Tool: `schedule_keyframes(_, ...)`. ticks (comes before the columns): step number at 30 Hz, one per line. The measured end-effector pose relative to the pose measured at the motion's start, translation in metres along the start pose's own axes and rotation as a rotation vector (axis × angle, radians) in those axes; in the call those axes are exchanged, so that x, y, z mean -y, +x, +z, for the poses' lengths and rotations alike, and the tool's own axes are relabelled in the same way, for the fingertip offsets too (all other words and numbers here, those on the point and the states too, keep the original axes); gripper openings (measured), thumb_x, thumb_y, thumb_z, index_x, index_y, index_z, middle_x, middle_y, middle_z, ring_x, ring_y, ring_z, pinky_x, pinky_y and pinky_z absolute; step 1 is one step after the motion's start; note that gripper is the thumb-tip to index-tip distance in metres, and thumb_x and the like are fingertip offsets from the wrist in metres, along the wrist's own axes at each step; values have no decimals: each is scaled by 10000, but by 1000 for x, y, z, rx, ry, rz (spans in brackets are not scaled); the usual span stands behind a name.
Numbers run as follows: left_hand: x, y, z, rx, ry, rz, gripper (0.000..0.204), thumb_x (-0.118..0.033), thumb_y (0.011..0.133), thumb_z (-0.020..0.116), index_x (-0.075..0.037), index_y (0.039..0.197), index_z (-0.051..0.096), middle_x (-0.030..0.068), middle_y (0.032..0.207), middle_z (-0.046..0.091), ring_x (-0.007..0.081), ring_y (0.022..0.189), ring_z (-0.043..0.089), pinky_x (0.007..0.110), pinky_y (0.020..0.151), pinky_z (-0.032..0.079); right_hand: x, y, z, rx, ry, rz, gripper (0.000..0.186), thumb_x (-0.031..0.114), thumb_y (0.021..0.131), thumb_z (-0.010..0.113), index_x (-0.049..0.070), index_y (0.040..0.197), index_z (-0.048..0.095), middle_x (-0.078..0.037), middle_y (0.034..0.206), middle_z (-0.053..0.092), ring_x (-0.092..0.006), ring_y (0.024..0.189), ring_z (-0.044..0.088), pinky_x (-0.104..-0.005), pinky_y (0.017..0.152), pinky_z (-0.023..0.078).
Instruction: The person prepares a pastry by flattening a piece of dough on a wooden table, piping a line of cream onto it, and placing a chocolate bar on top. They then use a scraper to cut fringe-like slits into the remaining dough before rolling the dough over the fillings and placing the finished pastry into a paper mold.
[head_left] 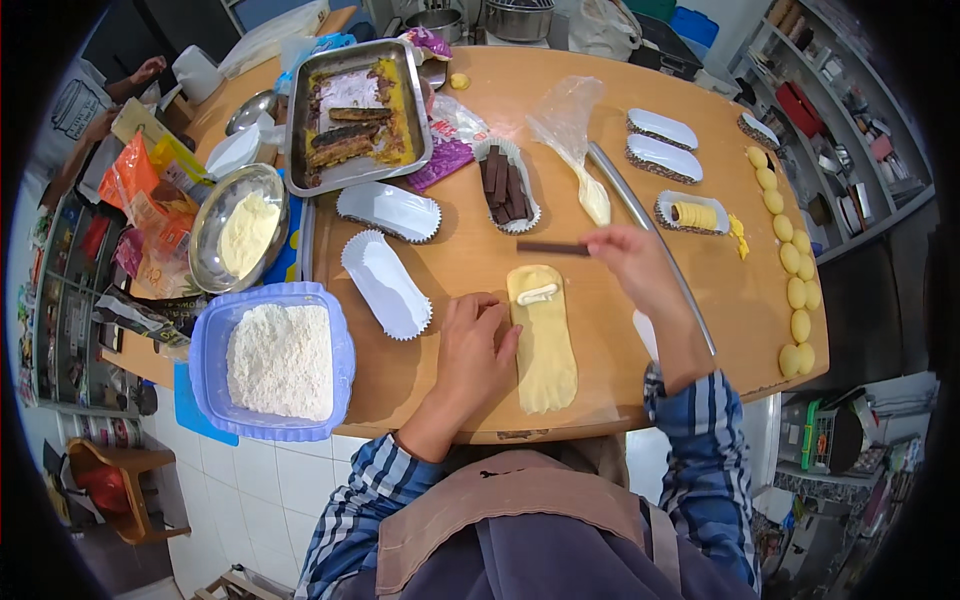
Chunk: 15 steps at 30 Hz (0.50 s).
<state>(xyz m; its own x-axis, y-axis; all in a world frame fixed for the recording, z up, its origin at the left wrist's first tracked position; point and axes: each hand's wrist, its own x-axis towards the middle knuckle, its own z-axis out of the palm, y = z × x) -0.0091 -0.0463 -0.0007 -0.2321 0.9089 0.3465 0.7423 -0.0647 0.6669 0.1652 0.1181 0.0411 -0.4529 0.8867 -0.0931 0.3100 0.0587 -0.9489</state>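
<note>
Brown apron top [510,500] nearest, plaid cuffs [388,465] either side. Right hand [632,258]: thumb and fingers pinched on one end of a dark brown stick [550,247], just past the far end of a flat dough strip [545,355] (dab of white cream [538,293] on it) on the worktop [610,310]. Left hand [472,348] loosely curled, gripping nothing, beside the strip's left edge; contact unclear.

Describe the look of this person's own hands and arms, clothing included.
The left hand and right hand are bare, with no gloves. The left sleeve and right sleeve are plaid in blue, white and dark tones, stopping short of the hands.
</note>
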Motion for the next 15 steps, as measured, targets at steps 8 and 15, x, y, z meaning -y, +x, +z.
schedule_keyframes(8, 7, -2, -2, -53, -20, 10, 288, -62, 748, 731, 31, 1011, 654, 170, 1059, 583, 342, 1002, 525, 412, 864, 444, 18, 93, 40, -51, -35, -55, 189, 97, 854, 643, 3, 999, 719, -91, 875, 710, -165, 793, 645, -289, 715, 496)
schedule_keyframes(15, 6, -4, -8, -42, -35, 1, 299, -57, 736, 735, 38, 1007, 651, 175, 1063, 580, 348, 1008, 519, 427, 868, 439, 25, 91, 55, -42, -793, -202, 221, 127, 754, 682, 58, 958, 735, -152, 929, 693, -315, 933, 637, -409, 832, 522)
